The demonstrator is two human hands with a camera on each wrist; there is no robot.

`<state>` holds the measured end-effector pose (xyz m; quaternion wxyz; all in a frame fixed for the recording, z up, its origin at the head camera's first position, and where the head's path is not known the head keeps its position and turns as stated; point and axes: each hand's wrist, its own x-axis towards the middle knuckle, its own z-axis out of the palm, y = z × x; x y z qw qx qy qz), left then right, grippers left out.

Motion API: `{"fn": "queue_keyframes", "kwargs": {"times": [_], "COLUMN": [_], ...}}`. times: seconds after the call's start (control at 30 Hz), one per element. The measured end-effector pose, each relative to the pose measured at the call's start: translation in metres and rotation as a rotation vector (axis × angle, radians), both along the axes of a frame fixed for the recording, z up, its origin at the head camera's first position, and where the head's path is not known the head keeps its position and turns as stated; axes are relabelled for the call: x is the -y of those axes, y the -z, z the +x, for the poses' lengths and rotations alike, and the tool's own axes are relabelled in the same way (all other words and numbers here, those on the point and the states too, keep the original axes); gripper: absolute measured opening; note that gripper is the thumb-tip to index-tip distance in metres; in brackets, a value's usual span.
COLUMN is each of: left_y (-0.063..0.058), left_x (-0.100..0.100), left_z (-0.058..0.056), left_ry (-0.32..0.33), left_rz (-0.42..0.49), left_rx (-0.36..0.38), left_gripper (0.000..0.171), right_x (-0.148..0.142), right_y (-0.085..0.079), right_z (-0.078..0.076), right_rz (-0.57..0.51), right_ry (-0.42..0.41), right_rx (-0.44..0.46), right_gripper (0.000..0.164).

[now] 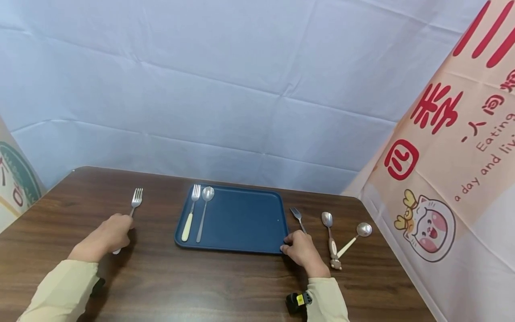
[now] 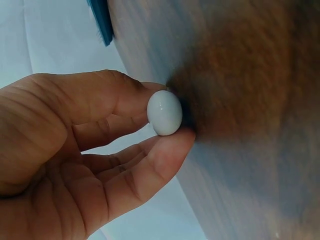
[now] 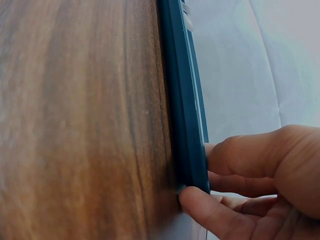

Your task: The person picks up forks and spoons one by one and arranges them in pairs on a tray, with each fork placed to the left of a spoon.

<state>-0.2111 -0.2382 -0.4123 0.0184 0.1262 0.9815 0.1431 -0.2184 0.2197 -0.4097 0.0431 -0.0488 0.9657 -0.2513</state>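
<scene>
Left of the blue tray (image 1: 241, 219), my left hand (image 1: 108, 235) pinches a fork (image 1: 137, 199) by its pale handle, tines pointing away from me. The rounded white end of that handle (image 2: 165, 113) shows between thumb and fingers in the left wrist view. My right hand (image 1: 301, 250) holds the tray's near right corner, thumb and fingertips at its rim (image 3: 192, 150). On the tray's left side lie a fork with a cream handle (image 1: 187, 227) and, beside it, a metal spoon (image 1: 207, 194).
Right of the tray, another fork (image 1: 296, 213) lies partly hidden by my right hand. Farther right are a spoon with a brown bear handle (image 1: 332, 247) and a round-bowled spoon (image 1: 364, 229), their handles meeting. A white cloth (image 1: 225, 89) hangs behind the wooden table (image 1: 225, 290).
</scene>
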Motion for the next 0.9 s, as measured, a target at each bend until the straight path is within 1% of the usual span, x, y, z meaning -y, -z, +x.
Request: {"fn": "queue_keyframes", "kwargs": {"times": [0.23,0.37,0.53,0.63,0.73,0.9], "left_y": [-0.003,-0.01,-0.018,-0.02,-0.02,-0.02], "left_x": [0.001,0.003,0.004,0.004,0.004,0.002], "left_z": [-0.001,-0.002,-0.003,-0.003,-0.003,-0.002], "left_ry": [0.003,0.011,0.027,0.027,0.018,0.013], "left_rz": [0.0,-0.001,0.001,0.003,0.01,0.014], "left_rx": [-0.012,-0.03,-0.06,-0.055,-0.033,-0.025], "left_gripper": [0.018,0.014,0.015,0.016,0.016,0.016], "right_x": [0.001,0.0,-0.001,0.0,0.0,0.001], "right_y": [0.0,-0.001,-0.001,-0.001,-0.001,0.0], "right_z": [0.0,0.0,-0.001,-0.001,-0.001,0.0], "right_rz": [0.008,0.006,0.005,0.004,0.006,0.008], "right_ry": [-0.001,0.004,0.011,0.011,0.011,0.011], "right_rx": [-0.01,-0.009,-0.005,-0.004,-0.005,-0.003], "right_gripper": [0.021,0.021,0.021,0.021,0.021,0.021]}}
